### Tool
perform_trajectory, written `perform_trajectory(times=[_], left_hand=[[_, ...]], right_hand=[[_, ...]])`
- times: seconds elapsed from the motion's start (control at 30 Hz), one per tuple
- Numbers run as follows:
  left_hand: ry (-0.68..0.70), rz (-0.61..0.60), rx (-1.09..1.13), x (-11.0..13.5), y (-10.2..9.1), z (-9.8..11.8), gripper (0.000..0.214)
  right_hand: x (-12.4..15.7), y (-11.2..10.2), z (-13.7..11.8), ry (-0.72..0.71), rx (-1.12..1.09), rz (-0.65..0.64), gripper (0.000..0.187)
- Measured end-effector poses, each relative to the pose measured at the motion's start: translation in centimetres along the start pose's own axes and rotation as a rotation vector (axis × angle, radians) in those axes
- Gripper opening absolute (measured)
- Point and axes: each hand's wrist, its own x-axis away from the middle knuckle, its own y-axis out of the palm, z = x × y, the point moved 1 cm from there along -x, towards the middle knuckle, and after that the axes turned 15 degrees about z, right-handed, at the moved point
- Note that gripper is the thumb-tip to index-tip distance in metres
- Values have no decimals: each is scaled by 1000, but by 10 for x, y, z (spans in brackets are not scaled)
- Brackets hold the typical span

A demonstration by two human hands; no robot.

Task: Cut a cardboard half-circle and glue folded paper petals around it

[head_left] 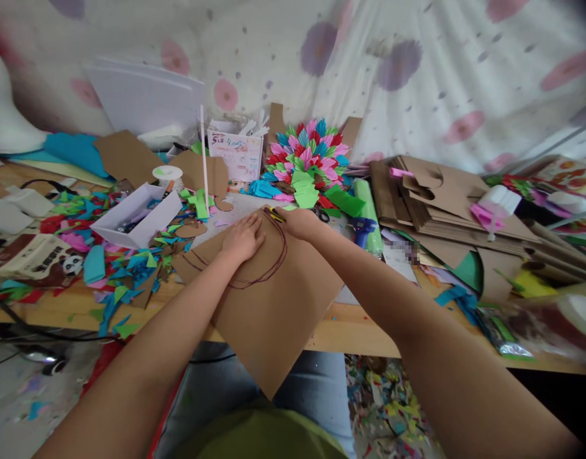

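A brown cardboard sheet (278, 312) lies tilted on the table, one corner jutting past the front edge over my lap. Dark red curved lines (260, 279) run across it. My left hand (245, 238) rests flat on the cardboard, fingers stretched out, left of the curve. At the sheet's far corner, my right hand (298, 223) is closed around what looks like a yellow-and-black utility knife (276, 215). Its tip meets the cardboard near the top of the curved lines. The fingers partly hide the tool.
A white box (134, 217) with small tools stands left among paper scraps (130, 274). Behind my hands is a colourful paper flower piece (309, 153). A blue glue gun (363, 231) and green roll (369, 210) lie to the right, beside stacked cardboard (446, 197).
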Motion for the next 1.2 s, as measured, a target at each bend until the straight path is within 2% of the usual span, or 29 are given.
perform_trajectory(times=[0.77,1.2], left_hand=[[-31,-60,-64,-1,-8,7,53],[-18,-53,-65,-2,-4,4,56]], right_hand=[[18,-4,-2,16,35,-33,47],[26,-7,-4,5,68,-49,44]])
